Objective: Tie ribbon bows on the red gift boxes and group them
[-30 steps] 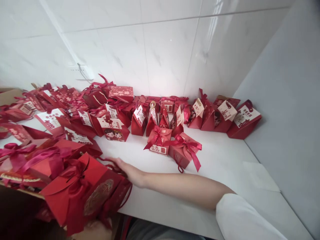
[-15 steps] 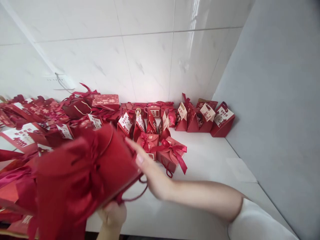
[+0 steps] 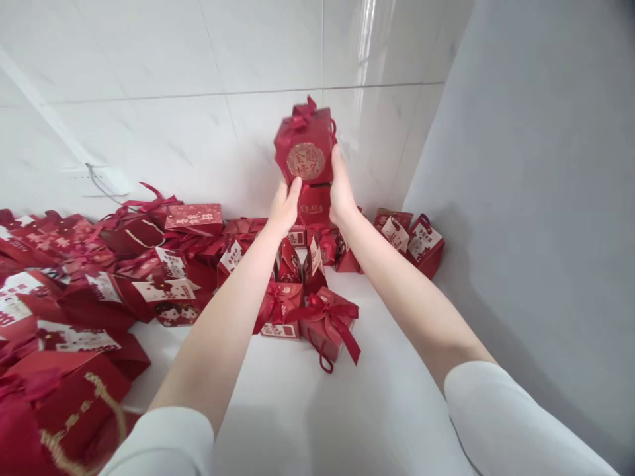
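Observation:
Between my two hands I hold a red gift box (image 3: 306, 158) with a ribbon bow on top, a round gold emblem on its face and a cord handle at its side. My left hand (image 3: 285, 206) grips its lower left, thumb on the front. Along its right side my right hand (image 3: 342, 185) is closed on it. Just below is another red box (image 3: 315, 205) with gold lettering, partly hidden; whether the two touch I cannot tell. Nearer me, a ribboned red box (image 3: 327, 320) sits on the white surface (image 3: 297, 410).
Many red gift boxes (image 3: 183, 284) crowd the left side. A red bag with a rope handle (image 3: 74, 410) is at the front left. Triangular boxes (image 3: 425, 244) line the back right. A tiled wall (image 3: 163, 132) stands behind, a grey panel (image 3: 536, 198) on the right.
The red gift box has moved from the near left to the back, up against the wall area. Both arms now stretch forward, and the view has shifted slightly.

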{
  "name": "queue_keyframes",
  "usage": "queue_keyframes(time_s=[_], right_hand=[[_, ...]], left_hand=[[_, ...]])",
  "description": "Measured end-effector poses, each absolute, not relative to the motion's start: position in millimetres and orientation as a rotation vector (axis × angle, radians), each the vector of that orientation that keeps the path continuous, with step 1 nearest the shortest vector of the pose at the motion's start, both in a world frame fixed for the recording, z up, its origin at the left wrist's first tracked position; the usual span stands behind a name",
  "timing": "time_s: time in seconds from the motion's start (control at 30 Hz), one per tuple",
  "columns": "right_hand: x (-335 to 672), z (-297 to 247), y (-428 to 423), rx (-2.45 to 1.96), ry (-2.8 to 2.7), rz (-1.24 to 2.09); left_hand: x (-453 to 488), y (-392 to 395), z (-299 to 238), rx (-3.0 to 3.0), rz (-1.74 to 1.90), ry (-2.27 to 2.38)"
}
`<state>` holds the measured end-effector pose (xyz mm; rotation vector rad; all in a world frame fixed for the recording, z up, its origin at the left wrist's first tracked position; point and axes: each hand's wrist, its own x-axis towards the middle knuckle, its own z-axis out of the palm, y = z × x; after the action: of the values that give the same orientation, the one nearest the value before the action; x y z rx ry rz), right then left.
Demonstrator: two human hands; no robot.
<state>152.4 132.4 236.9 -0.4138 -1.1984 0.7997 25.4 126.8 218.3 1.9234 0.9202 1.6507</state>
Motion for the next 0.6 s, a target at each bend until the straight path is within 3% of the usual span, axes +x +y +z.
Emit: queue_keyframes(time_s=[0.2,0.4,0.6], right_hand=[[171.1,184.9,186.6,-0.658,-1.161,0.663],[172.0,130.3,214.6,-1.139,-1.138,0.734],[169.1,132.4,208.3,-1.32,-1.097,0.655]], left_hand=[[40.3,194.9,187.0,2.026,1.34,1.086],[43.0,220.6,164.2,1.919,1.201,1.405],[51.1,204.3,184.8,1.857,1.202,1.63]])
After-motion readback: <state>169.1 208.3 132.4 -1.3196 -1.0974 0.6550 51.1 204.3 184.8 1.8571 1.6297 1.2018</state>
